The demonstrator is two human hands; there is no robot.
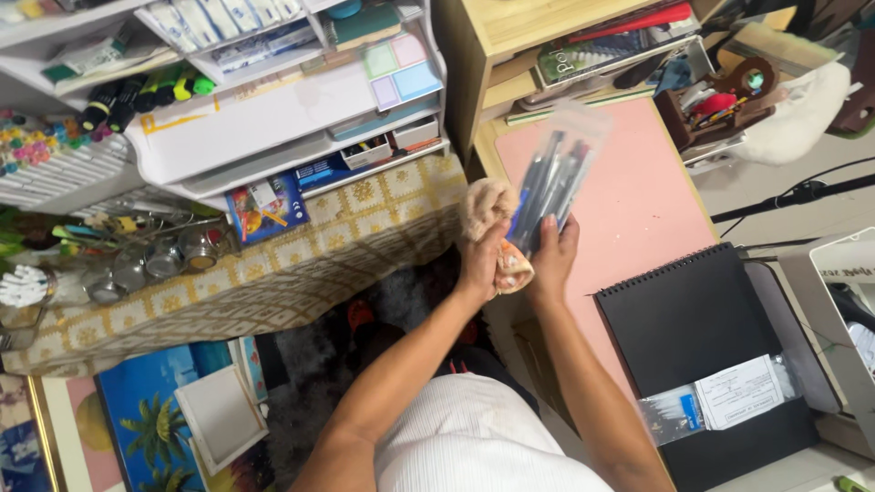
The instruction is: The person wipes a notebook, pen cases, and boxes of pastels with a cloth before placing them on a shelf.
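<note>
**Head view: clear pen packet and cloth held over the pink desk**

Seen from above. Right hand [553,257] closed around the lower end of a clear plastic packet of pens [552,178], held upright over the pink desk surface [638,210], just in front of the wooden shelf unit [474,55]. Left hand [480,260] clenched on a beige cloth [488,223], bunched above and below the fingers and pressed against the packet's left side. Both hands close together, apparently touching at the packet's base. Black spiral-bound sketchbook [684,319] flat on the desk to the right, well below the packet; small plastic sleeve with a white label [720,401] lying on its lower part. To the left, white shelving with markers [137,100] above a table draped in a yellow patterned cloth [301,246]; glass jars [164,255] on it. Palm-tree painting [146,419] at lower left.
</note>
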